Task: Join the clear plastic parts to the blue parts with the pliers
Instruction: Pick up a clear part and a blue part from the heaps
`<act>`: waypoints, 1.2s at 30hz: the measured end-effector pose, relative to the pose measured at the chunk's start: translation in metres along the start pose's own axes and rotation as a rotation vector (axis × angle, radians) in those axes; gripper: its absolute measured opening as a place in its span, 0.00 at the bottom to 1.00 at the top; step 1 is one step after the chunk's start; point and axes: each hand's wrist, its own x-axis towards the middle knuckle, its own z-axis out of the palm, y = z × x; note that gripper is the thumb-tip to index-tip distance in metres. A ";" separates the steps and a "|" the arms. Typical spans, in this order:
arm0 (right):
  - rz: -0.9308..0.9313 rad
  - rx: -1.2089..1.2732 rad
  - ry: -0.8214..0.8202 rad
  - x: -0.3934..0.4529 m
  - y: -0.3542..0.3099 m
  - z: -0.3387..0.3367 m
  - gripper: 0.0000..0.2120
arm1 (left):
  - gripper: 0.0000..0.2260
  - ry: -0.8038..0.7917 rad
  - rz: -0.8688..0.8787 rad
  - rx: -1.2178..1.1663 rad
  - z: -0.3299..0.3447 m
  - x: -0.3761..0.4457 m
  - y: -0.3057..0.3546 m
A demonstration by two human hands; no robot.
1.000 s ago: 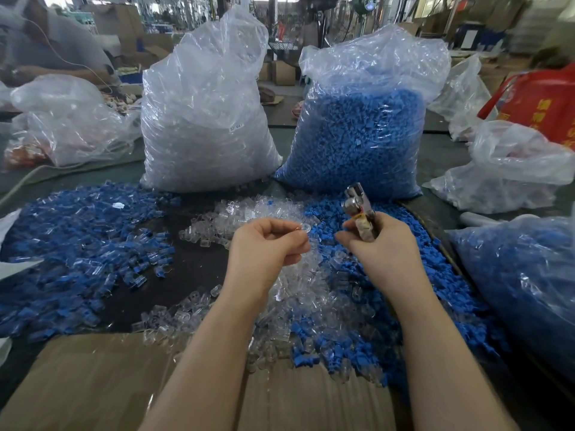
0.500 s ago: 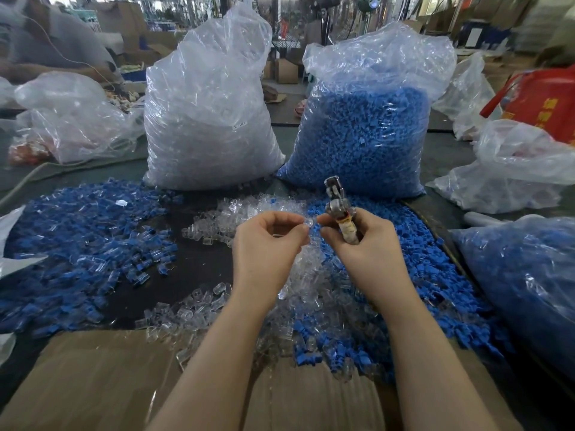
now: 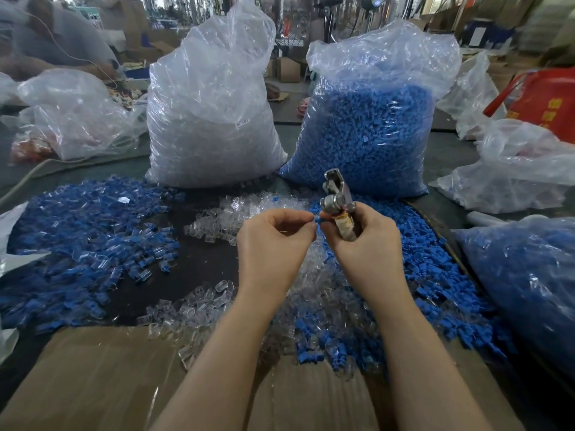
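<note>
We found the left hand [image 3: 273,244] raised over the bench with fingertips and thumb pressed together on a small part at its tip; the part was too small and too hidden for us to say whether it was clear, blue, or both. The right hand [image 3: 364,241] was curled round the taped handles of the pliers [image 3: 337,200], whose metal head pointed up and away, and its thumb and forefinger met the left fingertips, just beside that part. We could not tell whether the plier jaws stood apart.

Loose clear plastic parts [image 3: 217,216] lay heaped directly under and ahead of the hands, with loose blue parts [image 3: 435,269] spread to the right. A pile of what looked like joined pieces [image 3: 84,231] lay to the left. Two stock bags, the clear bag [image 3: 211,119] and the blue bag [image 3: 370,135], stood behind.

We judged the step in hand to be mating one pair by hand before pressing. The next move would call for bringing the plier head round to the pair and squeezing it squarely.
</note>
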 end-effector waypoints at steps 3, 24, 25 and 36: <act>0.014 0.011 -0.014 0.000 -0.001 0.001 0.03 | 0.11 0.001 0.041 0.037 0.000 -0.001 0.000; 0.136 -0.023 -0.284 0.004 0.004 -0.019 0.05 | 0.06 -0.011 -0.117 -0.330 -0.007 0.004 0.001; 0.136 -0.032 -0.308 0.004 0.004 -0.019 0.05 | 0.06 -0.013 -0.111 -0.346 -0.008 0.004 0.001; 0.108 -0.059 -0.407 0.002 -0.004 -0.017 0.05 | 0.07 -0.055 -0.040 -0.357 -0.007 0.004 0.002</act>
